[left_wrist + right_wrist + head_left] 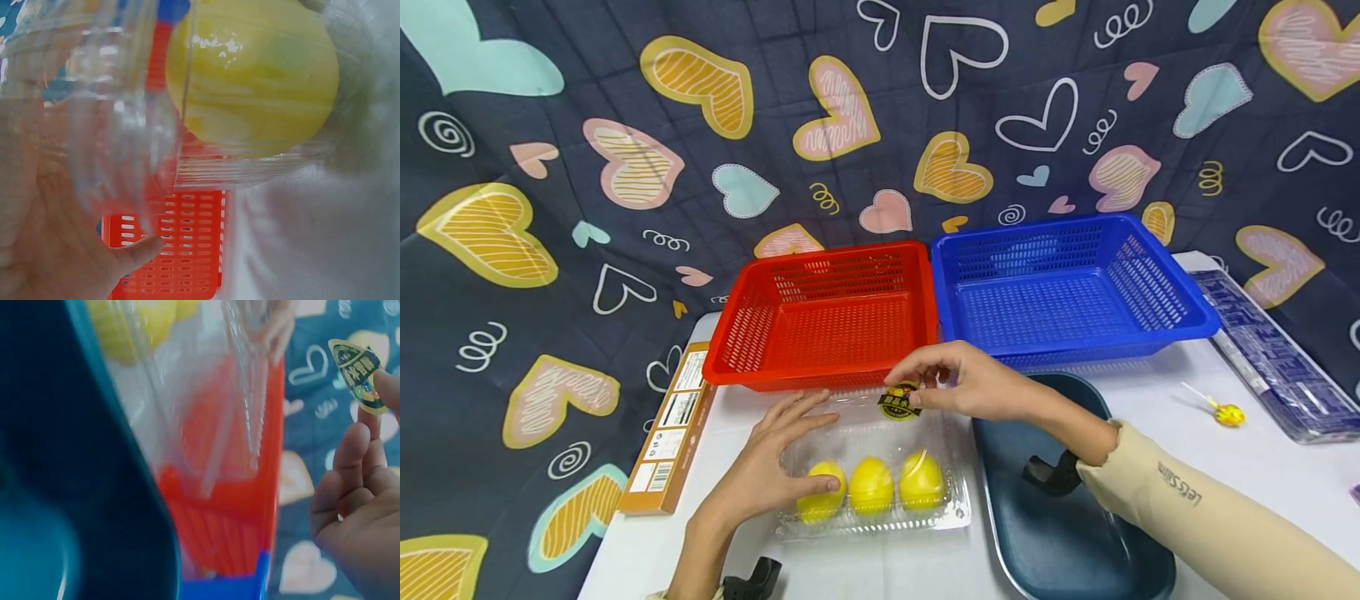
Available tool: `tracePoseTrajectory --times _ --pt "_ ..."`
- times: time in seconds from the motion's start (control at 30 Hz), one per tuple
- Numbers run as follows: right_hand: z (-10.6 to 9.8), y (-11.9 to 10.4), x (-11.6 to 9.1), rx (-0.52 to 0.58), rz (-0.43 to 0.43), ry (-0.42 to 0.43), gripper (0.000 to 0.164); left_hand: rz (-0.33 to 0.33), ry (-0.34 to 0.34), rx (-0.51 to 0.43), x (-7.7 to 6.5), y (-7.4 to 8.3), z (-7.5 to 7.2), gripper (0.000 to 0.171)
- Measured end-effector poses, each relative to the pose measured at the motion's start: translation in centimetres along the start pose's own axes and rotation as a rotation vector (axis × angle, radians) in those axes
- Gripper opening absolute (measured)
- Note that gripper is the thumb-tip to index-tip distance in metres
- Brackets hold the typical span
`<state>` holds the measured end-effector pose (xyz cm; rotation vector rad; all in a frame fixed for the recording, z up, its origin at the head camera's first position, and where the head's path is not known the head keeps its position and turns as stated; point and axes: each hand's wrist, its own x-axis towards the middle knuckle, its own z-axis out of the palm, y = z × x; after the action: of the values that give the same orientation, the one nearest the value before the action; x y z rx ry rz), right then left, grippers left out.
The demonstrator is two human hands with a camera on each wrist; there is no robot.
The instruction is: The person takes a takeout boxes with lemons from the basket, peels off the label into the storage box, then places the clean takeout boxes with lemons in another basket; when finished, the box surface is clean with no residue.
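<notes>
My right hand [981,387] pinches a black and gold sticker [898,402] between thumb and forefinger, above the back part of a clear plastic clamshell box [955,512]. In the right wrist view the sticker [357,378] is bent and held clear of the box. Three lemons [871,487] sit in a row inside the box, near its front. My left hand [760,467] is spread at the box's left side, its thumb over the left lemon. The left wrist view shows one lemon [262,75] close up through the plastic; whether the fingers press the lid is unclear.
Behind the box stand a red basket [820,381] and a blue basket [1075,350]. A dark blue tray [1037,517] lies under the right forearm. An orange carton [666,433] is at left; a lollipop [1228,414] and a flat blue package [1285,358] are at right.
</notes>
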<state>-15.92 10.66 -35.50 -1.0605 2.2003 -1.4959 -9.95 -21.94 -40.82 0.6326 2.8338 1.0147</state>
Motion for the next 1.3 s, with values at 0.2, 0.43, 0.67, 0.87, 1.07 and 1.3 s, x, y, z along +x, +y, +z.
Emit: tracePoseTrajectory --times 0.2,0.43,0.67,0.87,1.07,1.3 --pt "-1.8 0.4 -1.8 0.0 0.064 0.068 0.029 -0.007 0.002 -0.007 -0.1 0.0 -0.2 0.077" --pt "-3.0 2.0 -3.8 -0.009 0.106 0.134 0.028 -0.004 0.009 -0.012 -0.1 -0.1 -0.1 0.077" --pt "-3.4 3.4 -5.5 -0.016 0.103 0.154 0.028 -0.007 0.02 0.005 -0.3 -0.3 0.0 0.077" --pt "-3.8 4.6 -6.8 -0.01 0.132 0.165 0.024 -0.012 0.015 -0.002 -0.2 -0.2 0.1 0.077" --pt "-4.3 5.3 -7.7 -0.021 0.198 0.148 0.019 -0.013 0.01 -0.005 -0.1 -0.1 0.1 0.077" --pt "-4.4 6.1 -8.5 -0.006 0.267 0.067 0.025 -0.012 0.008 -0.012 0.0 0.0 0.2 0.077"
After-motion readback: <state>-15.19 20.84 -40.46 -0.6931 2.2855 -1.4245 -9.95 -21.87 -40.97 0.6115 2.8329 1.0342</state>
